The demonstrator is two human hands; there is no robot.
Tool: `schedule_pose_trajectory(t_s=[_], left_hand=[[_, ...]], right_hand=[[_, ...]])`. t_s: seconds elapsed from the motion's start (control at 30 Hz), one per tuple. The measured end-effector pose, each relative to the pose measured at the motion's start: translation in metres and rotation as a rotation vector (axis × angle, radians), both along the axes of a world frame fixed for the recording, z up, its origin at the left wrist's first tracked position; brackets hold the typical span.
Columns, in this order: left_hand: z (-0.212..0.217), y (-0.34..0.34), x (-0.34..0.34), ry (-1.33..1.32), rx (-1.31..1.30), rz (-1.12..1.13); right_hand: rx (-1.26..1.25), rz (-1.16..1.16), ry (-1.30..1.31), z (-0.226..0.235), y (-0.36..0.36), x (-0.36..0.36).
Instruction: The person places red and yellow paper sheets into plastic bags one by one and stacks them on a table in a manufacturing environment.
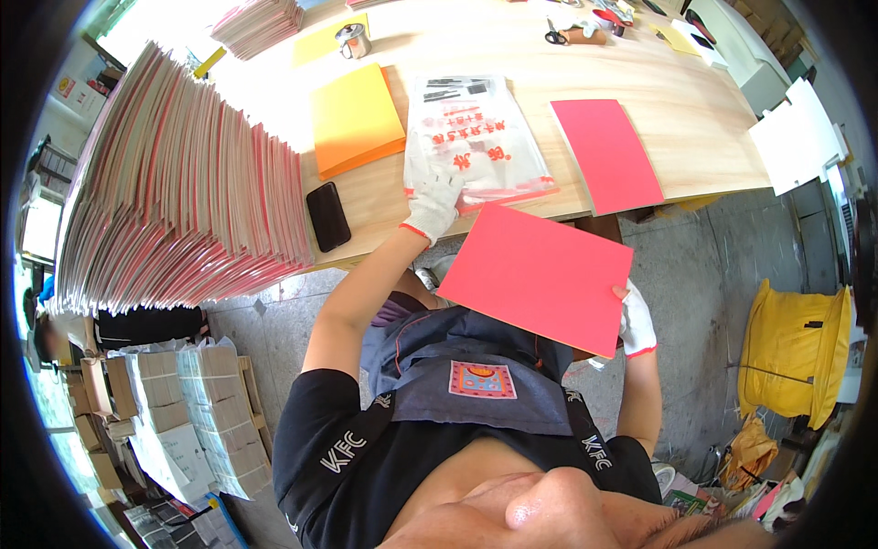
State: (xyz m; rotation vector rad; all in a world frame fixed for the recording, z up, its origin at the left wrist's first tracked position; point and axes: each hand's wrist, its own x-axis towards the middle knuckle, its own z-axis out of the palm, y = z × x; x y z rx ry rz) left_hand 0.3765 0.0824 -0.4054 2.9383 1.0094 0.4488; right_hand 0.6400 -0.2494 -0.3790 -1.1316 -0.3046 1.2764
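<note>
The step in hand looks like managing a loose red card (544,279) with one hand while tending the clear bags (480,114) with the other. The right hand (637,316) pinches the card by its right edge, thumb on top, off the counter's (713,123) front edge. The left hand (433,203) lies on the bags' near end, fingers extended (whether they nip any film, I cannot tell). The next move probably calls for a level card and care with the thin, slippery plastic.
</note>
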Motion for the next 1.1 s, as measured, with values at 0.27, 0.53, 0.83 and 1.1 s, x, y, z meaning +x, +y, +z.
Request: schedule_pose_trajectory(t_s=[0.27,0.53,0.83,1.1], left_hand=[[-0.007,0.017,-0.015,-0.243,-0.066,-0.003],[0.040,0.024,-0.007,-0.361,-0.329,-0.040],[0.054,0.025,-0.008,-0.382,-0.237,-0.188],[0.038,-0.005,-0.006,-0.424,-0.401,-0.125]], right_hand=[[0.097,-0.163,0.184,-0.019,-0.005,-0.019],[0.218,-0.198,0.423,-0.030,0.008,-0.042],[0.114,-0.356,0.355,0.001,0.022,-0.064],[0.129,-0.275,0.228,0.016,0.025,-0.080]])
